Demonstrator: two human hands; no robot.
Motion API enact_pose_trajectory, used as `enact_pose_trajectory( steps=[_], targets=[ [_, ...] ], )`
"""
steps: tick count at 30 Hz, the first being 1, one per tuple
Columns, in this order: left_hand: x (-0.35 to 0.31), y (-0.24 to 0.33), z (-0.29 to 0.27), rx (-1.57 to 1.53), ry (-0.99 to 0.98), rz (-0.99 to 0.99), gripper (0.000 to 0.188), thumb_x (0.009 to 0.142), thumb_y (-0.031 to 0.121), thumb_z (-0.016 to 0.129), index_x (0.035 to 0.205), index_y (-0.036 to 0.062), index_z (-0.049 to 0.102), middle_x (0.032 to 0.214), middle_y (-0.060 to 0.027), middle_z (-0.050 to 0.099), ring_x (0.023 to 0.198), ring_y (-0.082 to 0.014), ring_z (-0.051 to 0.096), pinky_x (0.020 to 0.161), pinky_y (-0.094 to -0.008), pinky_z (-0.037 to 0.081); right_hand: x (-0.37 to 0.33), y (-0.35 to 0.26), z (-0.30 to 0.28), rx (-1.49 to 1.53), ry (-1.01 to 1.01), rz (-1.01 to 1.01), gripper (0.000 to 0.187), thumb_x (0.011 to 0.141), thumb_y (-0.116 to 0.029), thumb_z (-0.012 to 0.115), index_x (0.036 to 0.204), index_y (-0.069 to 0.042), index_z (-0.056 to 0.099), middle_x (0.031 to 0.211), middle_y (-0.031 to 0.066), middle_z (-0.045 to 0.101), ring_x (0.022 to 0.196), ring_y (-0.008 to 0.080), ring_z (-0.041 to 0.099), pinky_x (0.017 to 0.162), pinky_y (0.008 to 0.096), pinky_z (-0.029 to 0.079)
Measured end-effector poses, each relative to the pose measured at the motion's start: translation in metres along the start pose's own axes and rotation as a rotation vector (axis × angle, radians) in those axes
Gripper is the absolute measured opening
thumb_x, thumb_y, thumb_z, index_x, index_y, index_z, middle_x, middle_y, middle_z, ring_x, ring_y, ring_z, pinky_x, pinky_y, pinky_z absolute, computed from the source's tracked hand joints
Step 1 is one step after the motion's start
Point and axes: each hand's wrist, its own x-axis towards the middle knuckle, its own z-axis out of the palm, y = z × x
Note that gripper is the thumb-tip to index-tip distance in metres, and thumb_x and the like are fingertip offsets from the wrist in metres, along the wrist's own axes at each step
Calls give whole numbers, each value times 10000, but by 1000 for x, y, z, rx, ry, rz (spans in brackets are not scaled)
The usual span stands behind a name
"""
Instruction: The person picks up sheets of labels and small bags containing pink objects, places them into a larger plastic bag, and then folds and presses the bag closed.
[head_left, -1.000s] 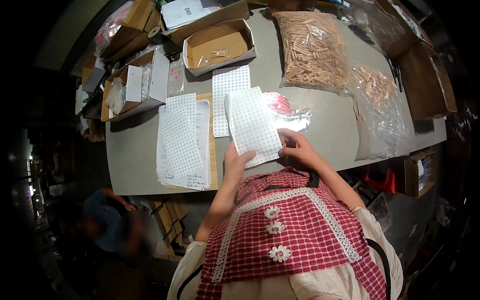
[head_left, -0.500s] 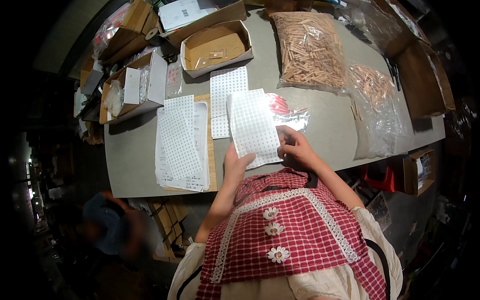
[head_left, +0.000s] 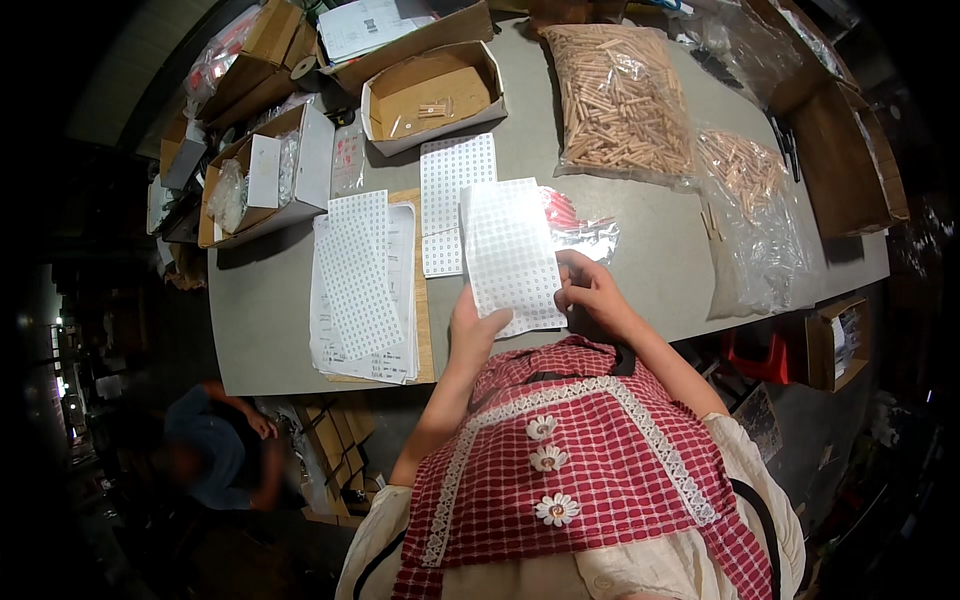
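Note:
A white sticker sheet (head_left: 513,245) with rows of small printed marks is held up over the table's near edge. My left hand (head_left: 476,322) grips its lower left corner, thumb on top and the fingers hidden beneath. My right hand (head_left: 592,292) is closed with thumb and fingertips at the sheet's right edge. Just beyond lies another marked sheet (head_left: 457,165), partly covered by the held one. To the left a further marked sheet (head_left: 362,270) rests on a stack of papers (head_left: 405,300) on a wooden board (head_left: 424,330). A red and silver foil packet (head_left: 585,238) lies behind my right hand.
A shallow cardboard box (head_left: 385,95) with a small bag of wooden pegs stands at the back. A large bag of wooden dowels (head_left: 622,105) and a smaller bag (head_left: 750,190) lie to the right. Boxes (head_left: 315,175) line the left. Another person (head_left: 215,445) is at lower left.
The held sheet has shifted slightly to the right, with both hands still on it. The person at lower left has moved an arm.

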Motion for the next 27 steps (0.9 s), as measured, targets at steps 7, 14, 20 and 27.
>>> enact_pose_trajectory(
  steps=[7, 14, 20, 27],
  targets=[
    [2, -9, -3, 38, 1, -2, 476, 781, -75, 568, 1253, -40, 508, 1132, -95, 643, 921, -128, 629, 789, -262, 509, 0, -1, 0, -5, -1, -13, 463, 808, 72, 533, 1268, 21, 524, 838, 23, 568, 700, 119, 555, 644, 272, 459],
    [3, -13, -4, 62, 28, -3, 473, 763, 23, 655, 1223, -39, 561, 1100, -114, 684, 986, -168, 656, 863, -301, 517, 1, 3, 0, -27, 28, -48, 428, 822, 49, 533, 1249, 25, 524, 825, 44, 597, 694, 125, 552, 645, 270, 455],
    [3, -13, -6, 184, 32, -5, 484, 760, 46, 676, 1224, -32, 562, 1080, -131, 696, 974, -196, 674, 847, -320, 529, 2, 4, -1, -20, 39, -60, 390, 831, 25, 558, 1220, 24, 537, 835, 41, 603, 706, 113, 542, 652, 259, 440],
    [3, -13, -5, 294, 36, 6, 504, 759, 68, 691, 1237, -19, 561, 1087, -137, 697, 1004, -219, 678, 858, -337, 526, 2, 5, -4, -10, 63, -59, 371, 838, 24, 557, 1209, 17, 546, 847, 32, 613, 708, 103, 522, 654, 253, 429]
  ],
)
